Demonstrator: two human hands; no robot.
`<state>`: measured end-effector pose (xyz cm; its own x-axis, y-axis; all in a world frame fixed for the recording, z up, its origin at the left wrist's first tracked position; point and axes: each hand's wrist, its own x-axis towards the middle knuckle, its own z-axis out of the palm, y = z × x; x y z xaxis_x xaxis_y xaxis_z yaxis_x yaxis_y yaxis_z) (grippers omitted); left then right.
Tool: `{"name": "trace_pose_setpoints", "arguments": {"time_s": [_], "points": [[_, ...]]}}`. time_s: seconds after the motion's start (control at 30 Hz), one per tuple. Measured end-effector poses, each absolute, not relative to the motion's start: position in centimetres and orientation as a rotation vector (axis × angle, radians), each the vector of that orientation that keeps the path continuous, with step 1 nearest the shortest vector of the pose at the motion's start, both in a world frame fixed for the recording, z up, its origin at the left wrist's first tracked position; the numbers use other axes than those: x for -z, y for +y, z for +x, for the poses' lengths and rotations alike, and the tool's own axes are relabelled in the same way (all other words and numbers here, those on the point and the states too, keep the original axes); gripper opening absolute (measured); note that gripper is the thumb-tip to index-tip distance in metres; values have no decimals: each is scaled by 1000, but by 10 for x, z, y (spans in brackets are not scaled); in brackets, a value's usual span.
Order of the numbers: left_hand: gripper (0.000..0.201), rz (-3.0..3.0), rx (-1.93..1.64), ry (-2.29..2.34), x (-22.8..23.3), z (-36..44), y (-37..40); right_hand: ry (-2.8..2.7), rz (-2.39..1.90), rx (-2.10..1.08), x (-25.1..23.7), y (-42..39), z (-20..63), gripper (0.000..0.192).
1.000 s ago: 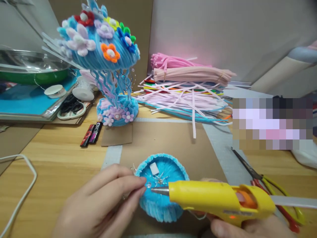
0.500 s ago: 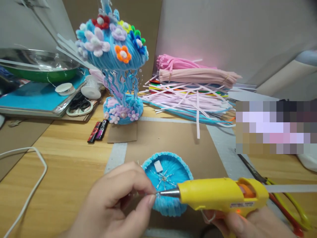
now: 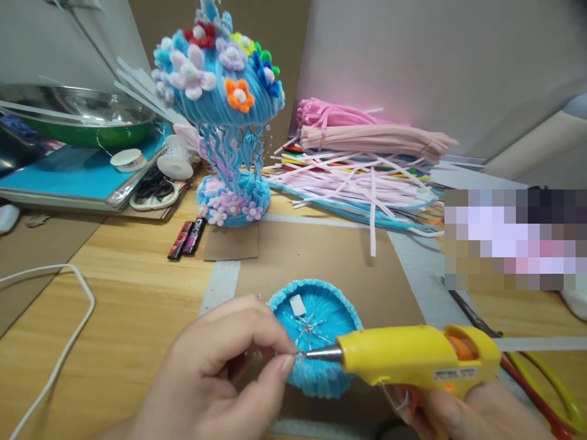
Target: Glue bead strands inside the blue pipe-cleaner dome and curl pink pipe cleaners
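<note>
My right hand (image 3: 472, 403) is wrapped around a yellow hot glue gun (image 3: 389, 354) with a white glue stick (image 3: 543, 344) coming out of its back. The gun's metal nozzle points left. Between thumb and forefinger, my left hand (image 3: 224, 366) pinches a small clear bead-like piece (image 3: 300, 355), and the nozzle tip is at it. Behind and below both hands lies a round blue fuzzy bowl shape (image 3: 316, 385), hollow side up. Inside it are a small white square (image 3: 298, 305) and silvery strands spreading from the centre.
A flower-covered pipe-cleaner jellyfish lamp shape (image 3: 220, 91) stands behind. Bundled pipe cleaners (image 3: 367, 137) lie at the back right. Scissors (image 3: 156, 190), spools (image 3: 174, 157) and a metal bowl (image 3: 87, 131) are at left. Pliers-like handles (image 3: 545, 385) lie at right; a white cable (image 3: 77, 318) crosses the left.
The whole view has shifted slightly, so things sit a little further right. My left hand still pinches the small piece at the nozzle; a finger of my right hand has shifted at the trigger.
</note>
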<state>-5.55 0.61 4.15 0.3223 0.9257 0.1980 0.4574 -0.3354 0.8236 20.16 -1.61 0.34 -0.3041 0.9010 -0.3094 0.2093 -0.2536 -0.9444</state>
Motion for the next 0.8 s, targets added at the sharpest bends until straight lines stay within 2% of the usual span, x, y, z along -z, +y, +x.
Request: {"name": "trace_pose_setpoints", "arguments": {"time_s": [0.8], "points": [[15,1939,-908,1235,-41,-55,6,-1565,-1570,-1385,9,-25,217,34]]}}
